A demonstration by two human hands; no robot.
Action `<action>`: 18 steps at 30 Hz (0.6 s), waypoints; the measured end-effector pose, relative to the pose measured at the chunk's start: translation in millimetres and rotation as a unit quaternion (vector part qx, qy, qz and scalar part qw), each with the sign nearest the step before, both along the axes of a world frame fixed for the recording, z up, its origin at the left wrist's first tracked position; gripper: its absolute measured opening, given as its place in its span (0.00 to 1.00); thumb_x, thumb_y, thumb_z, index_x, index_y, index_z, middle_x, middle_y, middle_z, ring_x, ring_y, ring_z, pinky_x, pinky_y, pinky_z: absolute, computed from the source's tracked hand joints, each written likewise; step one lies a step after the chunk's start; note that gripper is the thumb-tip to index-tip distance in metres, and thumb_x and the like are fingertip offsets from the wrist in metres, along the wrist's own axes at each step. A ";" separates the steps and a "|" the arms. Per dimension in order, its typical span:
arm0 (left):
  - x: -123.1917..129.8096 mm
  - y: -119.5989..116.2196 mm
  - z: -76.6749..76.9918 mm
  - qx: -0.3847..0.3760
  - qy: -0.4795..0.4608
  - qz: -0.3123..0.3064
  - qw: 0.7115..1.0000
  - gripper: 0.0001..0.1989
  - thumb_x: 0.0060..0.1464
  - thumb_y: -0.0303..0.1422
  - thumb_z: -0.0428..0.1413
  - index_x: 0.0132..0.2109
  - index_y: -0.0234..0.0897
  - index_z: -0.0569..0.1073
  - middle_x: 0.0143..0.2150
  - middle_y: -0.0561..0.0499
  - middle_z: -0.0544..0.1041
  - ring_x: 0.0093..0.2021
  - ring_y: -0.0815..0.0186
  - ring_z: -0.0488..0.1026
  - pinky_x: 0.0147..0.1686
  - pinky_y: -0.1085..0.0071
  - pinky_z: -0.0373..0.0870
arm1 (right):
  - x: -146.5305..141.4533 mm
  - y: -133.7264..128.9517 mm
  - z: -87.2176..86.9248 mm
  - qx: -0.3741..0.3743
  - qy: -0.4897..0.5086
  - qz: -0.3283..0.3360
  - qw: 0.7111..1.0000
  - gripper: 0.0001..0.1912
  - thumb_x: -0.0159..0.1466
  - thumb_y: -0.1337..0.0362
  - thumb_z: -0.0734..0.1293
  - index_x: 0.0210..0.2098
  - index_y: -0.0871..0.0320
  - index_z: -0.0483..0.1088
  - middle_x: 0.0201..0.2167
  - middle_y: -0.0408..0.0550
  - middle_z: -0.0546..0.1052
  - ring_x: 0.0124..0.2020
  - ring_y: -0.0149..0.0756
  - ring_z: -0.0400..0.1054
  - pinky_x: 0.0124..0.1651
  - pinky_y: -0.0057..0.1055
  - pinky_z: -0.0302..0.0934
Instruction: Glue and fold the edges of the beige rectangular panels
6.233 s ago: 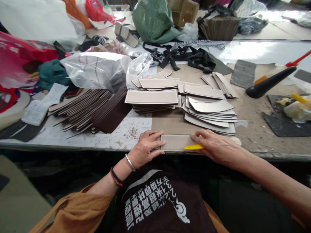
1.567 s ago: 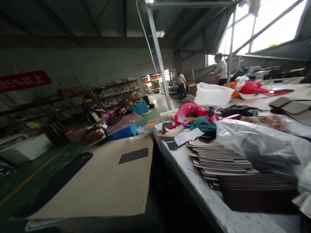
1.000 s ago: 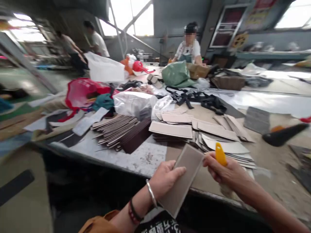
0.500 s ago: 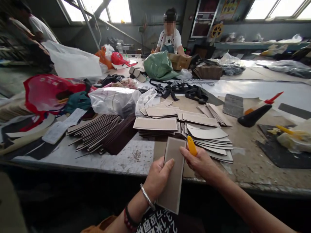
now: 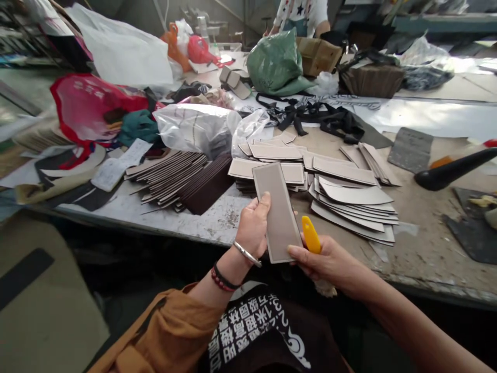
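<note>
My left hand grips the left edge of a flat beige rectangular panel, its thumb on the face. Its lower right corner is pinched by my right hand, which also holds a brush with a yellow handle; the pale bristles point down below the palm. The panel is tilted, in front of the table edge and partly over a stack of beige panels. More curved pale panels lie to the right.
Dark-edged strips are fanned on the table's left. Behind are a clear plastic bag, black straps and a green bag. A black-handled tool lies right. A person stands across the table by a cardboard box.
The panel has moved up and now leans the other way, its top to the left. My right hand has shifted from its upper right edge to its lower corner. The view has tipped down.
</note>
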State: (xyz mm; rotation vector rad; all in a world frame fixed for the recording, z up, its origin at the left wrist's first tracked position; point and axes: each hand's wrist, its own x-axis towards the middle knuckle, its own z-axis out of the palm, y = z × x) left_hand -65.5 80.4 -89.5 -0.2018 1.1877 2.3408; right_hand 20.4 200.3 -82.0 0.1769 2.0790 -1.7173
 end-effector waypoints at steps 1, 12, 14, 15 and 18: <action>0.0 0.0 1.5 0.006 -0.006 0.001 1.000 0.13 0.52 0.39 0.56 0.39 0.34 0.69 0.27 0.50 0.76 0.31 0.62 0.76 0.35 0.66 0.73 | -0.5 -1.9 -1.0 -0.001 0.009 -0.006 1.000 0.24 0.56 0.43 0.61 0.22 0.58 0.61 0.15 0.38 0.58 0.16 0.24 0.48 0.18 0.24 0.42; 5.2 0.0 1.1 0.006 0.008 0.021 1.000 0.19 0.40 0.38 0.64 0.37 0.34 0.66 0.26 0.52 0.75 0.26 0.65 0.75 0.25 0.73 0.70 | -8.5 -11.7 -9.8 0.124 0.093 -0.024 0.988 0.18 0.59 0.50 0.58 0.23 0.57 0.58 0.17 0.39 0.61 0.20 0.28 0.53 0.23 0.26 0.49; 4.7 -0.4 0.5 0.002 0.012 0.028 1.000 0.19 0.41 0.39 0.63 0.38 0.35 0.66 0.27 0.52 0.75 0.27 0.65 0.75 0.25 0.73 0.70 | -9.1 -12.6 -9.8 0.142 0.100 -0.030 0.984 0.18 0.58 0.49 0.59 0.23 0.57 0.58 0.19 0.40 0.62 0.21 0.29 0.54 0.25 0.27 0.51; 4.5 -0.8 0.1 0.000 0.013 0.032 0.999 0.19 0.41 0.39 0.62 0.38 0.35 0.66 0.27 0.52 0.75 0.27 0.65 0.75 0.26 0.73 0.70 | -9.3 -12.7 -9.1 0.149 0.104 -0.033 0.983 0.18 0.58 0.49 0.59 0.23 0.57 0.58 0.19 0.41 0.62 0.22 0.30 0.54 0.25 0.27 0.51; 4.4 -2.5 -1.2 -0.007 0.007 0.039 0.999 0.19 0.43 0.40 0.61 0.38 0.35 0.65 0.26 0.52 0.75 0.26 0.65 0.75 0.25 0.74 0.69 | -9.5 -11.7 -5.3 0.116 0.083 -0.013 0.990 0.23 0.59 0.44 0.57 0.22 0.57 0.58 0.18 0.41 0.61 0.20 0.28 0.52 0.23 0.26 0.48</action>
